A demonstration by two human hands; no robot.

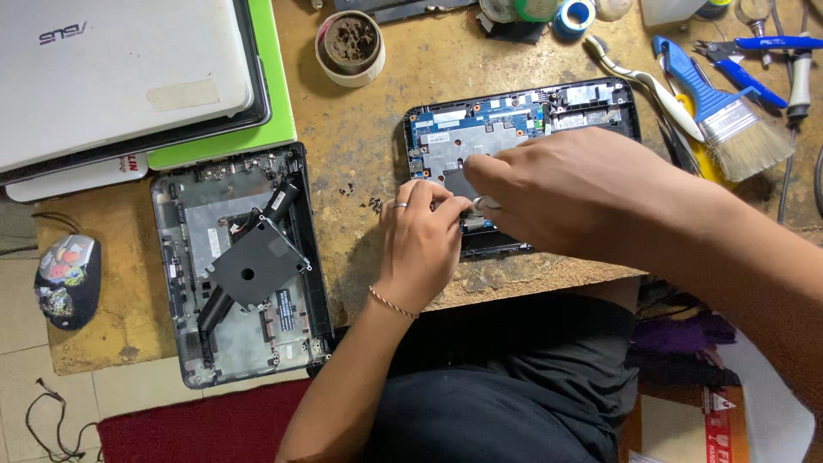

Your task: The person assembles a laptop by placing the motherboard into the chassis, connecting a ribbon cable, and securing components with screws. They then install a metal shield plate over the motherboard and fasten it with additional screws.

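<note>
Blue circuit board shows inside the opened laptop base (523, 120), which lies near the front edge of the worn wooden table (360, 146). Both hands meet over its lower middle: the left hand (420, 244) rests curled against the board, and the right hand (549, 184) pinches a small pale part (482, 204), though what it is cannot be told. Loose screws (360, 195) lie just beside the base; a sleeve or wrist could sweep them off the edge. Pressing unevenly might, I judge, strain the board or a connector.
</note>
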